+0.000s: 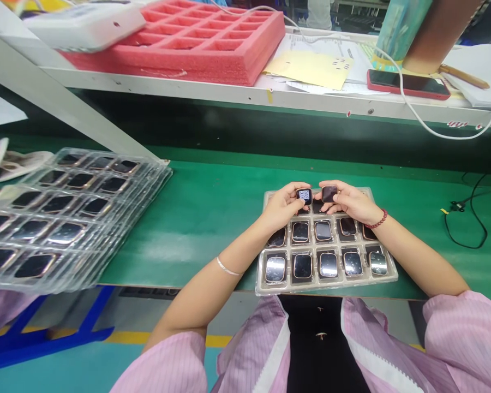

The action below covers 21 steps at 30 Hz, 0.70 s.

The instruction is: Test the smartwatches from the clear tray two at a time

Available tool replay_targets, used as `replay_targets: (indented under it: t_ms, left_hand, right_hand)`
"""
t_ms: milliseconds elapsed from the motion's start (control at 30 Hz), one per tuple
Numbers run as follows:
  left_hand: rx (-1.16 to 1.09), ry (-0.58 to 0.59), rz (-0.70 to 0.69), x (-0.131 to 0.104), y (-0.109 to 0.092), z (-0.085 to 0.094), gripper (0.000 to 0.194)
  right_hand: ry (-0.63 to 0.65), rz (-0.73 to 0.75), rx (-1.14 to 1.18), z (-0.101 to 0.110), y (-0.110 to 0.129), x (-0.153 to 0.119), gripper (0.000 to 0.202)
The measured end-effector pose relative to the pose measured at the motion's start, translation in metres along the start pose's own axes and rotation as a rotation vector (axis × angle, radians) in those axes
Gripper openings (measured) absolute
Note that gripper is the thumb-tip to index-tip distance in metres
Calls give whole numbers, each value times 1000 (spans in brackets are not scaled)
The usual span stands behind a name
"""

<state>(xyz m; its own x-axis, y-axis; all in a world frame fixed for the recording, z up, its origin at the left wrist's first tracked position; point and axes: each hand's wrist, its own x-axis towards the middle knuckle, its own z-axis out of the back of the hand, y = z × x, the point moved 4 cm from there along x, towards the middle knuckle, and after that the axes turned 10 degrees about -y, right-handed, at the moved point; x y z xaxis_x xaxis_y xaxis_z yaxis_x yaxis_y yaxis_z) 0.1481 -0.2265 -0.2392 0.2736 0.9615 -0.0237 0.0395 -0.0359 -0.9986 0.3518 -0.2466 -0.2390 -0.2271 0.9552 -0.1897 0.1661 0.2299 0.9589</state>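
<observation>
My left hand (284,205) is closed on a smartwatch body (304,196) whose lit screen shows a QR code. In my right hand (351,200) is a second smartwatch body (329,193), its screen dark. Both are held side by side just above the far row of a clear plastic tray (327,284). Rows of square, dark-faced smartwatch bodies with gold-coloured rims lie in the tray's pockets, such as the one nearest me in the middle (328,265). My hands cover part of the far row.
Stacked clear trays (135,218) of watch bodies stand at left on the green table (196,218). A black cable (470,218) lies at right. The shelf (213,90) above holds a red foam tray (245,60), papers, a phone (409,84) and a hanging white cable (433,132).
</observation>
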Motion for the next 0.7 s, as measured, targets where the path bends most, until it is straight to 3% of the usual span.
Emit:
replay_targets:
  t_ms: [267,700]
  left_hand:
    - [30,16,-47,-2,-4,-2,26]
    - [12,42,-44,-3,-5,-3,30]
  right_hand:
    - [14,50,-70,-1,3,-1,40]
    - [17,53,-92,-2,4,-2,28]
